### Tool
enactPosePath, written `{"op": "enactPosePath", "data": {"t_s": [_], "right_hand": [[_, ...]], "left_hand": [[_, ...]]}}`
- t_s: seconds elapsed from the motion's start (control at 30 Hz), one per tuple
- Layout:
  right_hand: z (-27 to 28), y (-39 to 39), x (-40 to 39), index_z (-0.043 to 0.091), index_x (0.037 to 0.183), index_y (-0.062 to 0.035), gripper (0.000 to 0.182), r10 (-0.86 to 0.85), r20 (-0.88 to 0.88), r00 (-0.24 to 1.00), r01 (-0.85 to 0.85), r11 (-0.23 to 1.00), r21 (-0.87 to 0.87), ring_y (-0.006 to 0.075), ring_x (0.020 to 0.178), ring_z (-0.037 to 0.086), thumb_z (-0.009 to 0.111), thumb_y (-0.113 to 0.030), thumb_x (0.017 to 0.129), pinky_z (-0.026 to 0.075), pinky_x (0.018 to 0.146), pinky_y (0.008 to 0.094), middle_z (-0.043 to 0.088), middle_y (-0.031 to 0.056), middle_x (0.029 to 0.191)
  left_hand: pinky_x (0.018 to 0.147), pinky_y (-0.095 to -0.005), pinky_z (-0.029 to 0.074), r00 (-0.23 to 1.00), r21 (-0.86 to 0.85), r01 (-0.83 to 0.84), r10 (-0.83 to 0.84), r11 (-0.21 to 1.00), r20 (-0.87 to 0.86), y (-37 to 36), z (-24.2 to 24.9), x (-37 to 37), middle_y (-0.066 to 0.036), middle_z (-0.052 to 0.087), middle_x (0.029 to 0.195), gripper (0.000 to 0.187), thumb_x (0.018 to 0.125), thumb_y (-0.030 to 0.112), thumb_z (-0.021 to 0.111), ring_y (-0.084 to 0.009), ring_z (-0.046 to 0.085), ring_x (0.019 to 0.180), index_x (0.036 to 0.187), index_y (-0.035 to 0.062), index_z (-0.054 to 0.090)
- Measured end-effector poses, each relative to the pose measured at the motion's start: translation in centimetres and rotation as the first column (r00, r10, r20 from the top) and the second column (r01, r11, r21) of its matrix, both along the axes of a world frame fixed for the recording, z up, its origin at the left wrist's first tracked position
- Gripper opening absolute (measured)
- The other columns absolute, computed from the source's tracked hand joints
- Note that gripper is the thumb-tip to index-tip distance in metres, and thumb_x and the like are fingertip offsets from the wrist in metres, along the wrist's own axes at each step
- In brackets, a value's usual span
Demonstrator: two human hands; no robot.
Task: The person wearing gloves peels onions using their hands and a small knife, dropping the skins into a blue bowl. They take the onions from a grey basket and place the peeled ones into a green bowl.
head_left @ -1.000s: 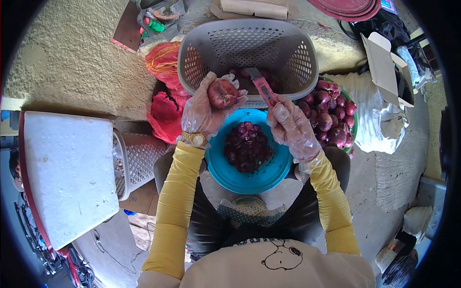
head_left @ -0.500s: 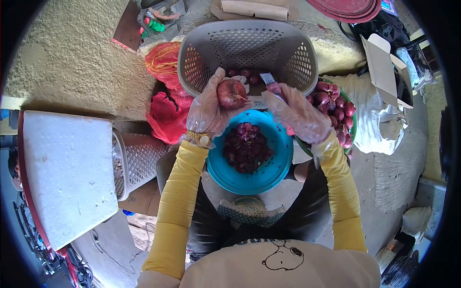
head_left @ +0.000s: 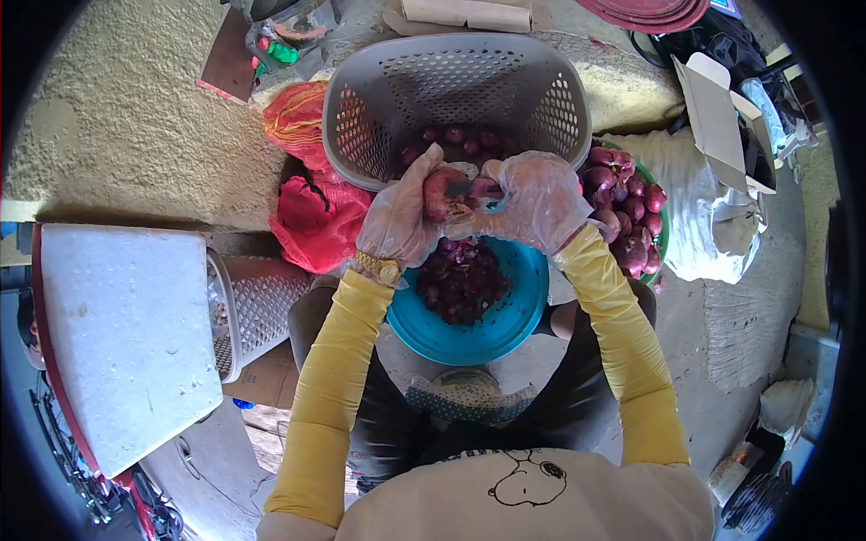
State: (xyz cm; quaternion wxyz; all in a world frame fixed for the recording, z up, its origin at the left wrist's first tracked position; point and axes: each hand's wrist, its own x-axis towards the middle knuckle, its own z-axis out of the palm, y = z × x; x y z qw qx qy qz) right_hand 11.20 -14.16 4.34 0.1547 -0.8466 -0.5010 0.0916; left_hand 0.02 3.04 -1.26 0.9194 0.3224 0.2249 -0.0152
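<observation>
My left hand (head_left: 401,212), in a clear plastic glove, grips a red onion (head_left: 444,194) above the near rim of the grey-brown basket. A dark patch marks the onion's upper side. My right hand (head_left: 546,200), also gloved, is closed against the onion's right side around a small knife, whose blade is mostly hidden now. Purple skin shows between the two hands. Below them, the blue basin (head_left: 433,341) holds a heap of dark purple onion skins. Several red onions (head_left: 471,144) lie at the bottom of the perforated basket (head_left: 451,45).
To the right, a green basket (head_left: 666,225) is piled with red onions, beside a white sack (head_left: 704,234). Red mesh bags (head_left: 316,221) lie at the left. Farther left are a white foam lid (head_left: 126,334) and another perforated basket (head_left: 262,298). An open carton (head_left: 713,117) stands at the upper right.
My right hand has moved left and turned in against the onion, and the knife blade has dropped from sight. My left hand still holds the onion, now slightly farther right.
</observation>
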Motion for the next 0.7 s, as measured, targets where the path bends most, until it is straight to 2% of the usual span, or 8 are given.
{"op": "enactPosePath", "data": {"t_s": [0.07, 0.2, 0.37, 0.4, 0.47, 0.5, 0.6, 0.7], "right_hand": [[-0.6, -0.2, -0.2, 0.075, 0.109, -0.0132, 0.066, -0.001, 0.022, 1.000, -0.002, 0.994, 0.105, 0.0372, 0.089, 0.070, 0.081, -0.066, 0.070, 0.055, 0.081, 0.0466, 0.072, 0.0153, 0.086], [-0.6, 0.0, -0.3, 0.075, 0.109, -0.0134, 0.065, 0.001, 0.030, 1.000, -0.004, 0.996, 0.085, 0.0374, 0.089, 0.070, 0.080, -0.066, 0.071, 0.055, 0.081, 0.0464, 0.072, 0.0154, 0.087], [-0.4, 0.1, -0.3, 0.074, 0.106, -0.0126, 0.068, 0.029, 0.050, 0.998, -0.030, 0.999, 0.028, 0.0372, 0.088, 0.070, 0.078, -0.070, 0.071, 0.055, 0.080, 0.0468, 0.072, 0.0152, 0.086], [-0.4, 0.1, -0.3, 0.074, 0.106, -0.0126, 0.068, 0.029, 0.051, 0.998, -0.031, 0.999, 0.028, 0.0372, 0.088, 0.070, 0.078, -0.070, 0.071, 0.055, 0.080, 0.0468, 0.072, 0.0152, 0.086], [-0.5, 0.0, -0.2, 0.073, 0.099, -0.0105, 0.067, 0.023, 0.069, 0.997, -0.025, 0.999, 0.029, 0.0367, 0.087, 0.070, 0.078, -0.071, 0.070, 0.055, 0.080, 0.0472, 0.071, 0.0152, 0.082], [-0.5, 0.1, -0.2, 0.073, 0.099, -0.0105, 0.067, 0.023, 0.069, 0.997, -0.025, 0.999, 0.029, 0.0367, 0.087, 0.070, 0.078, -0.071, 0.070, 0.055, 0.080, 0.0472, 0.071, 0.0152, 0.082], [-0.6, 0.1, -0.3, 0.071, 0.093, -0.0089, 0.067, 0.022, 0.070, 0.997, -0.026, 0.998, 0.054, 0.0365, 0.085, 0.070, 0.078, -0.072, 0.070, 0.055, 0.079, 0.0472, 0.070, 0.0149, 0.080], [-0.8, 0.1, -0.2, 0.070, 0.092, -0.0088, 0.069, 0.042, 0.093, 0.995, -0.048, 0.997, 0.064, 0.0361, 0.084, 0.070, 0.077, -0.074, 0.069, 0.055, 0.077, 0.0471, 0.069, 0.0145, 0.078]], "left_hand": [[0.086, -0.0320, 0.056, 1.000, 0.149, 0.003, -0.001, 0.989, -0.018, -0.1, 0.1, -0.1, -0.013, 0.072, 0.111, 0.052, 0.107, 0.042, 0.054, -0.0203, 0.066, 0.096, 0.118, -0.0074, 0.065], [0.085, -0.0311, 0.056, 0.998, 0.064, 0.030, -0.026, 0.997, -0.060, 0.5, -0.3, -0.1, -0.012, 0.071, 0.107, 0.052, 0.109, 0.042, 0.051, -0.0184, 0.066, 0.091, 0.118, -0.0075, 0.066], [0.076, -0.0307, 0.055, 0.988, 0.540, 0.099, -0.145, 0.836, 0.044, 1.7, -6.3, 0.2, -0.008, 0.071, 0.098, 0.042, 0.105, 0.026, 0.061, -0.0171, 0.062, 0.076, 0.141, 0.0048, 0.055], [0.076, -0.0307, 0.055, 0.989, 0.540, 0.098, -0.144, 0.836, 0.044, 2.3, -6.7, 0.3, -0.008, 0.071, 0.098, 0.042, 0.105, 0.026, 0.061, -0.0171, 0.062, 0.076, 0.141, 0.0048, 0.055], [0.070, -0.0317, 0.055, 0.970, 0.265, 0.243, -0.234, 0.933, -0.066, 3.2, -6.8, 0.4, -0.008, 0.071, 0.099, 0.051, 0.103, 0.017, 0.065, -0.0178, 0.059, 0.071, 0.150, 0.0111, 0.046], [0.070, -0.0317, 0.055, 0.970, 0.265, 0.243, -0.234, 0.933, -0.065, 3.2, -6.6, 0.4, -0.008, 0.071, 0.099, 0.051, 0.103, 0.017, 0.065, -0.0178, 0.059, 0.071, 0.150, 0.0111, 0.046], [0.072, -0.0330, 0.058, 0.979, 0.222, 0.197, -0.179, 0.955, -0.100, 2.3, -4.6, 0.3, -0.011, 0.070, 0.099, 0.041, 0.104, 0.030, 0.060, -0.0203, 0.063, 0.075, 0.135, 0.0041, 0.053], [0.073, -0.0342, 0.060, 0.983, 0.180, 0.148, -0.124, 0.973, -0.137, 1.0, -1.6, 0.1, -0.014, 0.070, 0.099, 0.048, 0.105, 0.042, 0.055, -0.0227, 0.067, 0.079, 0.121, -0.0028, 0.059]]}}
